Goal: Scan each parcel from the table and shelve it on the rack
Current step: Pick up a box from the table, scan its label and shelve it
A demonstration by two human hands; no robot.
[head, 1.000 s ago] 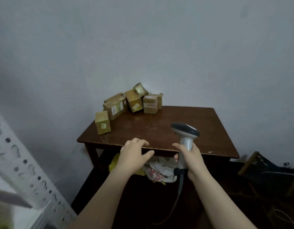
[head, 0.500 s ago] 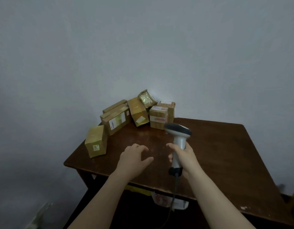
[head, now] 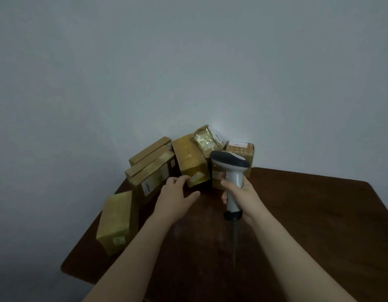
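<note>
Parcels [head: 190, 158] crowd the dark wooden table [head: 297, 214] against a grey wall [head: 188, 62]; left hand [head: 175, 197] spread open, right hand [head: 243, 192] gripping scanner [head: 230, 160]

Dim, flat, greyish light; soft focus, slight motion blur, wide-angle bending at edges.

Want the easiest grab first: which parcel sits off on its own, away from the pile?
The yellowish box by the left edge of the table, nearest the camera; the other parcels crowd together against the wall.
</note>
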